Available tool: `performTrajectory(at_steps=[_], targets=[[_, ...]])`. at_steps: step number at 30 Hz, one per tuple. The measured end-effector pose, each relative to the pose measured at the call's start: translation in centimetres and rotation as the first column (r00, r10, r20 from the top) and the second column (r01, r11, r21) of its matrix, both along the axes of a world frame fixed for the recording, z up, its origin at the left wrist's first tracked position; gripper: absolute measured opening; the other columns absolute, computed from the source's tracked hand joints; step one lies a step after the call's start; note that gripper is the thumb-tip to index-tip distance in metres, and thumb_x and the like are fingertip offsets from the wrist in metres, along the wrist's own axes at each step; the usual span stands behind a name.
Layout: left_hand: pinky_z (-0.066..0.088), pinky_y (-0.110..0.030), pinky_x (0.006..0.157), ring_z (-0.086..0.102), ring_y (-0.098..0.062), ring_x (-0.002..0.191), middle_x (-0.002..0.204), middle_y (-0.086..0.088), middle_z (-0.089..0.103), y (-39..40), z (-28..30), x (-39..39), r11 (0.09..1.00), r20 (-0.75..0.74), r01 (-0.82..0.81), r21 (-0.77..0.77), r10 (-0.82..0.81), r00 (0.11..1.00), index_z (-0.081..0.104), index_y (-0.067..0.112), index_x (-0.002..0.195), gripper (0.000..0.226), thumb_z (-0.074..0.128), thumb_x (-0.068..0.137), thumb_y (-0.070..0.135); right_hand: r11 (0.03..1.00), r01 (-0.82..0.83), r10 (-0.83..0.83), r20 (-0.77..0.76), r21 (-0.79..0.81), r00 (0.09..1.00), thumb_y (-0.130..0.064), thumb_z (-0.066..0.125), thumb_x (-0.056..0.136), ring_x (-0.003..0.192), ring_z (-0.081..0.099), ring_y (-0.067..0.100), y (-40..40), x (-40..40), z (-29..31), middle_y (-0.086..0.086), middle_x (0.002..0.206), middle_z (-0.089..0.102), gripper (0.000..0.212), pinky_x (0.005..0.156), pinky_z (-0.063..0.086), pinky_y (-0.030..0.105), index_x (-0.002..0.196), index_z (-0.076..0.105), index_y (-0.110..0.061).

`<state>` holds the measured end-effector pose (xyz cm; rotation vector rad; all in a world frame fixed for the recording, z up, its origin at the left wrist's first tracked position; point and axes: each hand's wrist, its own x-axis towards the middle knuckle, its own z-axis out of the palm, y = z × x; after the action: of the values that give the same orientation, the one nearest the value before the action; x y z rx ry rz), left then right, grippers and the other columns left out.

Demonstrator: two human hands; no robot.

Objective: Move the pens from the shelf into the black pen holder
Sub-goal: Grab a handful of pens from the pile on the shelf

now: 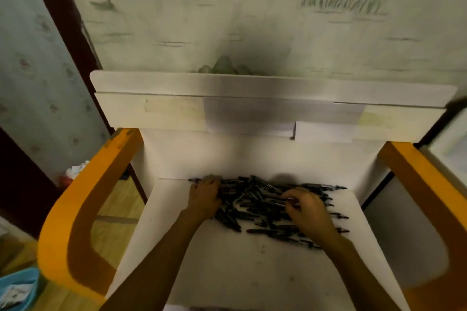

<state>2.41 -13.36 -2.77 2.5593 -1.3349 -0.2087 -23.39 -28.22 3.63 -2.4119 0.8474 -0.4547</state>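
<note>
With the heap of black pens [262,206] spread across the white shelf [252,272], the left hand [205,199] rests fingers on its nine o'clock edge, the right hand [307,209] apparently pinches one pen, the holder unseen, nearly everything left.

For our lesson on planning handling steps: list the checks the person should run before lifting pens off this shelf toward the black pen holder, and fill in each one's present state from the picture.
1. Pens lie together in one pile on the white shelf: ok.
2. Left hand is on the pile's left edge: ok.
3. Right hand has a pen in its grip: ok, fingers curl round one.
4. Left hand's grip on pens: cannot tell, fingers hidden among them.
5. Black pen holder in sight: not ok, none shows.
6. Pens clear of the shelf's front edge: ok.
</note>
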Motion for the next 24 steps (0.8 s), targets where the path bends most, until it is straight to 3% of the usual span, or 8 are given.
performTrajectory(at_steps=[5, 8, 10, 13, 17, 21, 24], targets=[[0.035, -0.046, 0.104, 0.043, -0.029, 0.133, 0.149, -0.01, 0.042, -1.0, -0.5, -0.3, 0.998, 0.068, 0.042, 0.041, -0.045, 0.997, 0.024, 0.013, 0.153, 0.076, 0.059, 0.088, 0.03, 1.0, 0.004, -0.003, 0.018, -0.011, 1.0, -0.011, 0.062, 0.09, 0.093, 0.063, 0.011, -0.5, -0.4, 0.0, -0.003, 0.11, 0.066, 0.023, 0.085, 0.055, 0.029, 0.107, 0.071, -0.022], [0.033, -0.046, 0.107, 0.039, -0.028, 0.136, 0.151, -0.01, 0.036, -1.4, -0.6, -0.5, 0.994, 0.1, 0.043, 0.104, -0.053, 0.994, 0.021, 0.012, 0.153, 0.077, 0.06, 0.089, 0.029, 1.0, -0.002, 0.003, 0.025, -0.022, 1.0, -0.011, 0.061, 0.09, 0.091, 0.063, 0.009, -0.9, -0.3, 0.2, -0.004, 0.109, 0.067, 0.022, 0.083, 0.051, 0.019, 0.106, 0.071, -0.022], [0.034, -0.046, 0.106, 0.038, -0.029, 0.136, 0.152, -0.011, 0.034, -1.6, -0.8, -0.4, 0.992, 0.123, 0.042, 0.122, -0.057, 0.991, 0.022, 0.011, 0.153, 0.083, 0.066, 0.086, 0.033, 0.999, 0.0, 0.001, 0.024, -0.032, 1.0, -0.011, 0.062, 0.09, 0.09, 0.061, 0.006, -1.1, -0.4, 0.5, -0.005, 0.109, 0.067, 0.022, 0.08, 0.045, 0.011, 0.107, 0.071, -0.021], [0.036, -0.046, 0.104, 0.038, -0.03, 0.135, 0.151, -0.012, 0.033, -1.6, -0.7, -0.4, 0.989, 0.182, 0.043, 0.145, -0.069, 0.981, 0.024, 0.011, 0.152, 0.089, 0.07, 0.082, 0.041, 0.999, 0.018, -0.018, 0.015, -0.03, 1.0, -0.014, 0.062, 0.09, 0.089, 0.06, 0.005, -1.4, -0.7, 0.7, -0.008, 0.109, 0.065, 0.023, 0.081, 0.047, 0.015, 0.108, 0.071, -0.024], [0.036, -0.045, 0.103, 0.042, -0.03, 0.13, 0.147, -0.013, 0.039, -1.4, -0.1, -0.5, 0.989, 0.262, 0.008, 0.147, -0.047, 0.964, 0.031, 0.012, 0.149, 0.073, 0.062, 0.088, 0.036, 0.999, 0.019, -0.019, 0.001, -0.05, 1.0, -0.016, 0.062, 0.091, 0.087, 0.06, 0.005, -2.2, -1.0, 0.7, -0.009, 0.108, 0.066, 0.021, 0.081, 0.051, 0.02, 0.107, 0.07, -0.027], [0.037, -0.046, 0.099, 0.047, -0.029, 0.124, 0.139, -0.011, 0.045, -1.3, 0.0, -0.2, 0.994, 0.235, -0.021, 0.111, -0.005, 0.972, 0.04, 0.016, 0.144, 0.063, 0.062, 0.087, 0.029, 0.999, 0.001, -0.001, 0.001, -0.054, 1.0, -0.017, 0.062, 0.091, 0.088, 0.061, 0.008, -2.6, -0.9, 0.9, -0.008, 0.107, 0.066, 0.021, 0.084, 0.055, 0.029, 0.108, 0.07, -0.026], [0.04, -0.044, 0.093, 0.052, -0.028, 0.115, 0.129, -0.009, 0.051, -1.2, 0.4, 0.1, 0.998, 0.236, -0.023, 0.064, 0.007, 0.972, 0.048, 0.016, 0.134, 0.056, 0.067, 0.083, 0.026, 0.998, -0.01, 0.01, -0.007, -0.055, 1.0, -0.017, 0.061, 0.092, 0.09, 0.061, 0.009, -2.6, -0.7, 1.0, -0.008, 0.108, 0.065, 0.022, 0.084, 0.054, 0.028, 0.109, 0.07, -0.025]])
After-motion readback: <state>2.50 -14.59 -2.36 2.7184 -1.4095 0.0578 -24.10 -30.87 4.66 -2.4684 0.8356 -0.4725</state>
